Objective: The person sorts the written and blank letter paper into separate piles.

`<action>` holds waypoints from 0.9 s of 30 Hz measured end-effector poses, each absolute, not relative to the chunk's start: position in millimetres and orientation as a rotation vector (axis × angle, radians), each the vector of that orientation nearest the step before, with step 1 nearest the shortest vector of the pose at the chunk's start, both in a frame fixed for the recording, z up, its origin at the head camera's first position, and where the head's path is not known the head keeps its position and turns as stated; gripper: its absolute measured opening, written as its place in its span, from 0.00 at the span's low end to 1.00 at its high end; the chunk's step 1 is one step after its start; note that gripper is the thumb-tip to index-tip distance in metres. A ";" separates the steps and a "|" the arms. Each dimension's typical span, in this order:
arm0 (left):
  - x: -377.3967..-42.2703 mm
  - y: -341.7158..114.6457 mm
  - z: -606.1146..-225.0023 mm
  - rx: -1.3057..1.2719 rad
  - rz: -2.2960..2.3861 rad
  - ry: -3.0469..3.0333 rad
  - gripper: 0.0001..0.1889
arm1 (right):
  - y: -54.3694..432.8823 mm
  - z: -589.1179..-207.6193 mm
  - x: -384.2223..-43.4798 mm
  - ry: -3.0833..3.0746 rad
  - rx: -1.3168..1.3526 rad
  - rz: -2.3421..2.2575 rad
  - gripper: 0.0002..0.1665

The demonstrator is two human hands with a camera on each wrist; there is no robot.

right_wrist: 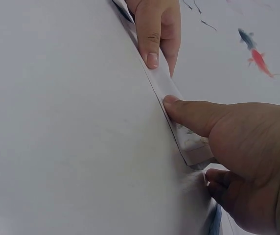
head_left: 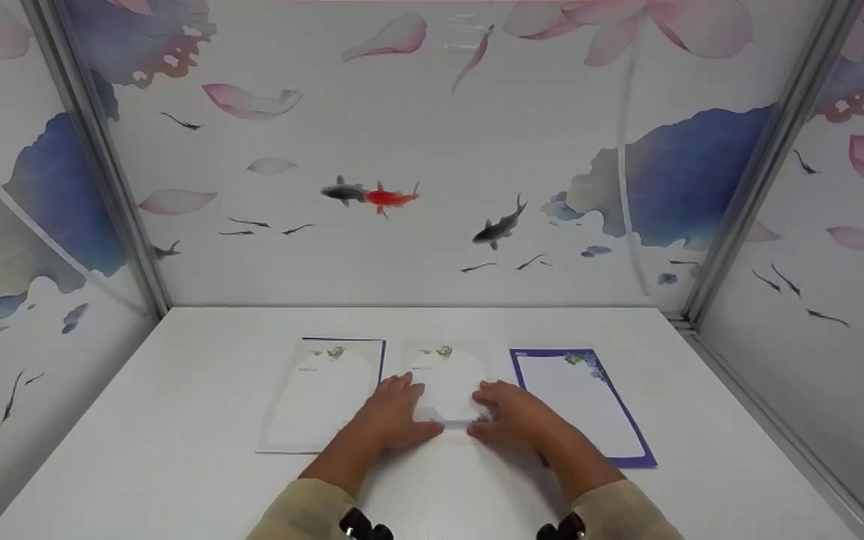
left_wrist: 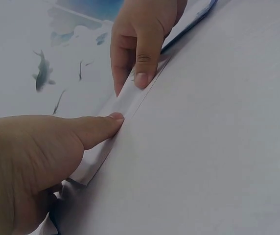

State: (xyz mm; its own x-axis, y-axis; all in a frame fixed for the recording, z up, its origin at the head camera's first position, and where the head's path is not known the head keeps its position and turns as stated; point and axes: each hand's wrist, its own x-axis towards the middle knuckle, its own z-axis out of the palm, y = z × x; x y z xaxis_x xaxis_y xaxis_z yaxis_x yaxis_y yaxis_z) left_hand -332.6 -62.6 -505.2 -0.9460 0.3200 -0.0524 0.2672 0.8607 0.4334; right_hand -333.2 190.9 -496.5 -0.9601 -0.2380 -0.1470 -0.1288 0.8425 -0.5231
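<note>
A stack of pale paper (head_left: pixel 451 386) with a small green floral print lies on the white table between the two hands. My left hand (head_left: pixel 400 416) holds its left side, with the thumb (left_wrist: pixel 103 128) against the near edge. On the other side, my right hand (head_left: pixel 514 415) mirrors this, its thumb (right_wrist: pixel 191 113) pressed to the same near edge and its fingers along the right side. In both wrist views, the stack's near edge (right_wrist: pixel 165 88) shows as a narrow, pale strip. The two thumbtips are a short gap apart.
Left of the hands lies similar printed paper (head_left: pixel 319 397) with a purple edge showing behind it. Purple-bordered paper (head_left: pixel 578 405) lies to the right, partly under the right forearm. Printed wall panels (head_left: pixel 432 262) enclose the table (head_left: pixel 177 420) at the back and sides.
</note>
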 end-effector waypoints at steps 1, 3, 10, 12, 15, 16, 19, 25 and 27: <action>-332.9 -62.5 -504.7 0.456 0.658 2.910 0.47 | 191.0 -496.1 -333.2 2.819 -0.273 -0.788 0.40; -333.3 -62.4 -503.5 0.443 0.672 2.911 0.45 | 191.3 -495.1 -333.5 2.830 -0.260 -0.803 0.39; -331.6 -58.8 -501.0 0.385 0.706 2.991 0.41 | 188.7 -490.3 -332.4 2.868 -0.262 -0.849 0.24; -331.3 -57.3 -500.8 0.374 0.712 3.009 0.40 | 187.4 -489.4 -331.3 2.875 -0.244 -0.861 0.21; -332.1 -56.0 -502.2 0.357 0.714 3.023 0.39 | 185.5 -488.8 -330.2 2.880 -0.199 -0.882 0.19; -332.6 -55.8 -502.9 0.352 0.716 3.025 0.39 | 185.0 -488.9 -329.9 2.879 -0.178 -0.890 0.19; -333.4 -55.4 -504.0 0.340 0.730 3.019 0.39 | 184.3 -488.7 -329.7 2.876 -0.129 -0.907 0.18; -333.6 -55.1 -502.9 0.311 0.780 3.004 0.36 | 184.2 -487.7 -330.8 2.876 -0.077 -0.926 0.19; -333.4 -54.3 -502.4 0.278 0.823 3.003 0.33 | 183.7 -487.0 -330.8 2.877 -0.050 -0.954 0.20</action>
State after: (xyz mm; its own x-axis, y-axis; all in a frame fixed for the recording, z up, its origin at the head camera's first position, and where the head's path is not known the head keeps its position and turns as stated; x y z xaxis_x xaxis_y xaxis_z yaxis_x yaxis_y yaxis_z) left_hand -333.4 -54.3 -502.4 -0.9841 0.1749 0.0321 0.1669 0.8456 0.5072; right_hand -330.8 183.7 -487.0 -0.9934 -0.0657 -0.0937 0.0033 0.8021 -0.5971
